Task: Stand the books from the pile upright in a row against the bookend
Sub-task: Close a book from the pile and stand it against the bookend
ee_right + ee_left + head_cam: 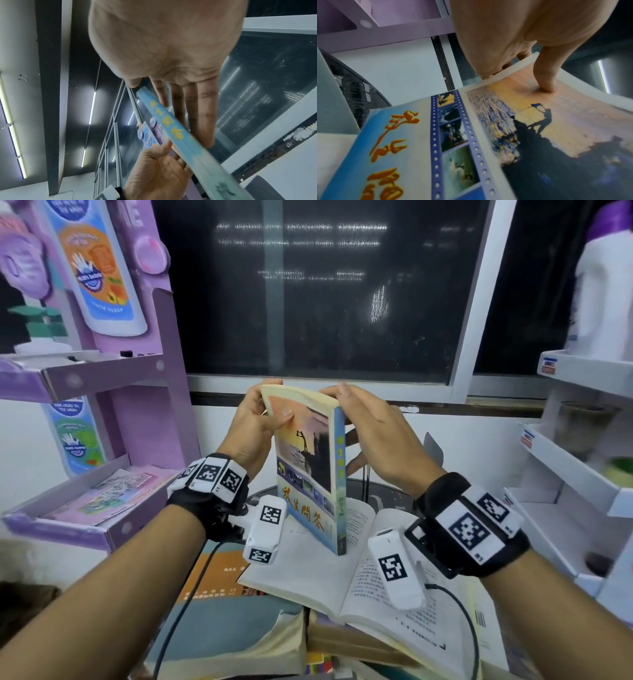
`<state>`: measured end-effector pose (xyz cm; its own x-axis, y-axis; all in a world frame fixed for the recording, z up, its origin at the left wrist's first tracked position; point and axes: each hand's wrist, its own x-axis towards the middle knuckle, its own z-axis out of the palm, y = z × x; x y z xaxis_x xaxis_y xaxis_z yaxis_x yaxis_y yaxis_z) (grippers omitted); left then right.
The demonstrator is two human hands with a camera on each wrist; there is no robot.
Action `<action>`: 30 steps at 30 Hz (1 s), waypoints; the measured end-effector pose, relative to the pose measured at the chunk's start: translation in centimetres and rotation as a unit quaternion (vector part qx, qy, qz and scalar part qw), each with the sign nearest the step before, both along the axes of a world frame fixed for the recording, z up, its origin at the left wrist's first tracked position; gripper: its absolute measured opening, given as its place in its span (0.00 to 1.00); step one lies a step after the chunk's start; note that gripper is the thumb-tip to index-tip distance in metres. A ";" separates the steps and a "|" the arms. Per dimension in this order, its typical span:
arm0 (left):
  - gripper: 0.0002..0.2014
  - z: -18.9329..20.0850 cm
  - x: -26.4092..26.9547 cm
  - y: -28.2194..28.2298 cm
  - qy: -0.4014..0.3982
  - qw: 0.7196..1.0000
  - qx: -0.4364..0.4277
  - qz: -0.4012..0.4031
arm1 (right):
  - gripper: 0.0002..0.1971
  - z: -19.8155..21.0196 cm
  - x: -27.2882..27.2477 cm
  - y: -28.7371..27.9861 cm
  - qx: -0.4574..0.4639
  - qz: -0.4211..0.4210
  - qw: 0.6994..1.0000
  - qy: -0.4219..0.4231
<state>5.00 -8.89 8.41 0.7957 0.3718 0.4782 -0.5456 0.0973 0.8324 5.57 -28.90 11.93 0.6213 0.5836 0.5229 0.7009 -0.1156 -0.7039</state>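
Note:
A paperback book (pixel 308 467) with a sunset cover and a blue spine stands upright and tilted, its lower corner over an open book (pixel 342 580) on top of the pile. My left hand (pixel 274 405) pinches its top left corner, thumb (pixel 546 81) pressed on the cover (pixel 471 135), fingers behind. My right hand (pixel 356 412) holds the top by the spine (pixel 171 125), thumb on one side and straight fingers (pixel 192 108) down the back. A grey upright plate (pixel 433 450), possibly the bookend, shows behind the right hand.
Under the open book lie an orange and teal book (pixel 219 577) and a thick worn one (pixel 239 642). A purple display shelf (pixel 102 371) stands at the left, white shelves (pixel 582 474) at the right, and a dark window (pixel 308 302) behind. Cables hang from both wrists.

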 end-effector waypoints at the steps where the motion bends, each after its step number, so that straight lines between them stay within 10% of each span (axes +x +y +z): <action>1: 0.21 0.0 0.1 -0.2 -0.002 1.000 -0.010 0.003 | 0.20 0.1 0.0 0.0 -0.007 -0.002 1.000 0.003; 11: 0.22 1.2 1.7 -1.9 0.016 1.000 0.008 0.017 | 0.28 2.1 1.8 -0.2 -0.158 -0.107 0.980 -0.052; 30: 0.17 -3.7 6.5 4.2 0.229 0.956 0.125 0.136 | 0.22 2.5 9.9 3.1 -0.088 -0.206 0.973 -0.045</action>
<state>11.48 -4.68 4.67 0.8326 0.5147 0.2046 -0.0958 -0.2300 0.9685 15.42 -25.77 14.42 0.7783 0.3801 0.4998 0.6270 -0.5138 -0.5855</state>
